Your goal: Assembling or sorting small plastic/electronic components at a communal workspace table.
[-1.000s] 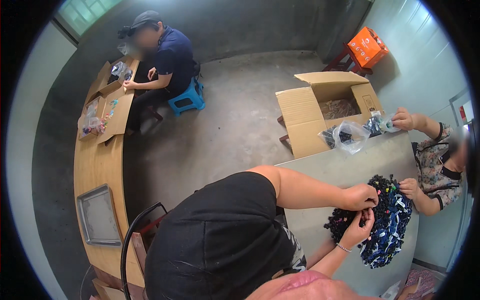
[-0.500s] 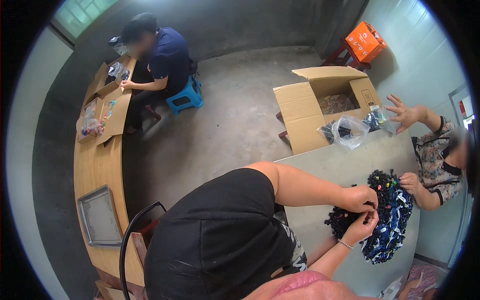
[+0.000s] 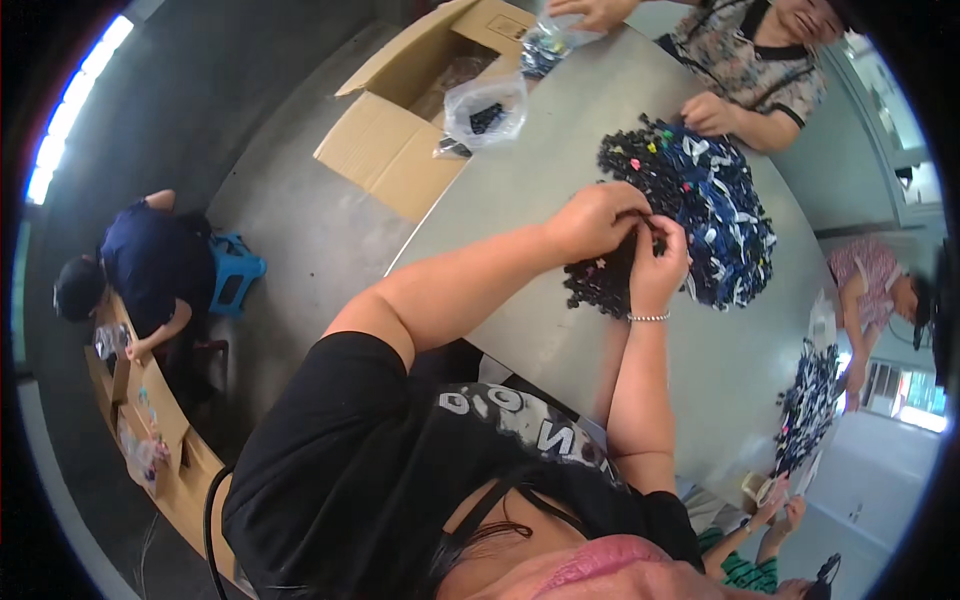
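Observation:
My left hand (image 3: 598, 222) and my right hand (image 3: 660, 262) meet over the near-left part of a heap on the table, fingertips pinched together. What they pinch is too small and hidden to make out. A beaded bracelet (image 3: 648, 318) is round my right wrist. Under and beyond my hands lie small black pieces (image 3: 630, 150), with a few pink, yellow and green bits among them. Against these, on the right, spreads a mass of dark blue and white strip-like pieces (image 3: 735, 220).
Across the grey table (image 3: 560, 130), a co-worker's hand (image 3: 710, 115) rests at the heap. Their other hand touches a clear bag (image 3: 545, 45) beside an open cardboard box (image 3: 400, 130). Another plastic bag (image 3: 487, 112) stands there. More people sit at a second heap (image 3: 808, 400) and at a side bench.
My view has swung to the right, so more of the table and further co-workers show. My hands stay pinched together over the heap.

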Demonstrator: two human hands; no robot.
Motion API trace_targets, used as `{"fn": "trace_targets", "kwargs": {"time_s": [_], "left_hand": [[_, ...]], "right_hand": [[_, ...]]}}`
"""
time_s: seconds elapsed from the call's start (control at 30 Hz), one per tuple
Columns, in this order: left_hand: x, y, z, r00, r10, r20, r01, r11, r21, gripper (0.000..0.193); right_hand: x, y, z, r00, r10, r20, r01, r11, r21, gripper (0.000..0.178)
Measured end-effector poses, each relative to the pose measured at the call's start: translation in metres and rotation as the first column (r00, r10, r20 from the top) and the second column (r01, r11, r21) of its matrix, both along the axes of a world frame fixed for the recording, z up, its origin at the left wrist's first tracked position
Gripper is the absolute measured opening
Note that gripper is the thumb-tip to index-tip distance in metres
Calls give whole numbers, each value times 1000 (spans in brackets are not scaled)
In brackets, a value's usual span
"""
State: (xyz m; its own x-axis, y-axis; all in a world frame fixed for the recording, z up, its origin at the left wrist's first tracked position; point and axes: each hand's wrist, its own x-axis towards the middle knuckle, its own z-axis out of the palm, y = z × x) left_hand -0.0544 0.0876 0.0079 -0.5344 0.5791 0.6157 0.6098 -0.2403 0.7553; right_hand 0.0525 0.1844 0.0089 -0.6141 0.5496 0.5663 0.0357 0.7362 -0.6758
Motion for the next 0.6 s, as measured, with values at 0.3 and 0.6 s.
{"fn": "trace_targets", "kwargs": {"time_s": [0.3, 0.6], "left_hand": [[3, -3, 6, 1000, 0, 12, 0, 998, -61, 13], [1, -5, 15, 991, 17, 131, 4, 988, -155, 16]], "right_hand": [[4, -2, -5, 997, 38, -65, -41, 998, -45, 11], [-2, 0, -4, 991, 100, -89, -103, 994, -26, 19]]}}
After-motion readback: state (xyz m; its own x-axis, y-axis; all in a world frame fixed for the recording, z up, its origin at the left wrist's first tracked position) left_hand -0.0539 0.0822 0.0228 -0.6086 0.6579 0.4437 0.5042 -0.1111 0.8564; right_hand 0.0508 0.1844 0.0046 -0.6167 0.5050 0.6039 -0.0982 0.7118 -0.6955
